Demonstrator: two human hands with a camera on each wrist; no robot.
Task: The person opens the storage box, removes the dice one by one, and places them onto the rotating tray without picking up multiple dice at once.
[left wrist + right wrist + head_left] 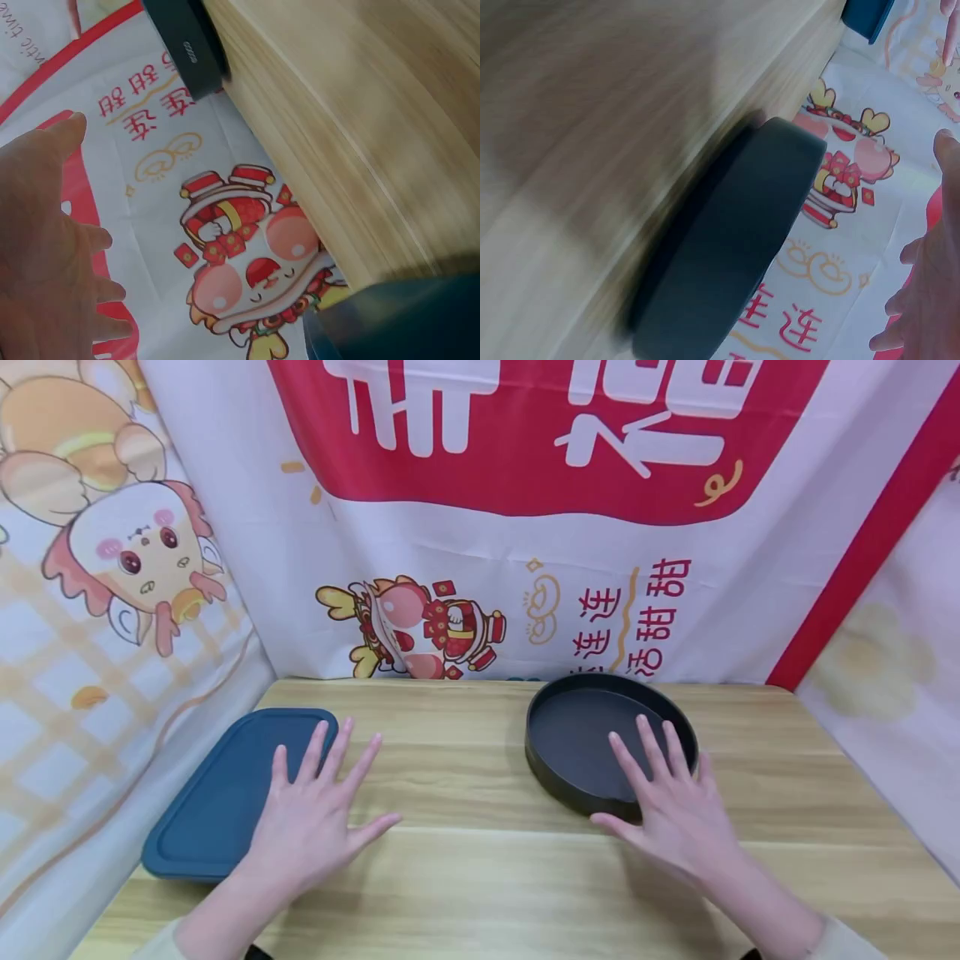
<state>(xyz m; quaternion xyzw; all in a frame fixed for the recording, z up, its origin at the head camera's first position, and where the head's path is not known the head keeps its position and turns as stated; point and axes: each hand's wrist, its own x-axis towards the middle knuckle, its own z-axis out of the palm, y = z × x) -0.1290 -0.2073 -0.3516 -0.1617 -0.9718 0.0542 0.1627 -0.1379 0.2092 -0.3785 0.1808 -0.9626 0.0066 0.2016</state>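
Left hand [311, 827] flat, fingers spread, over blue lid [225, 793] at tabletop's left edge. Right hand [671, 810] flat, empty, above near rim of round black pan [592, 735], back-centre of tabletop [465, 860]. Risk, likely: careless sweep nudges lid off left edge.

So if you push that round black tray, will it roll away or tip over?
Probably neither. The round black tray lies flat on its wide base on the wooden table, so it would likely slide, not roll. Its wall is low, so tipping looks unlikely. It seems stiff, keeping a clean round rim, and the smooth tabletop may let it slip easily. The right hand is spread open above its near edge.
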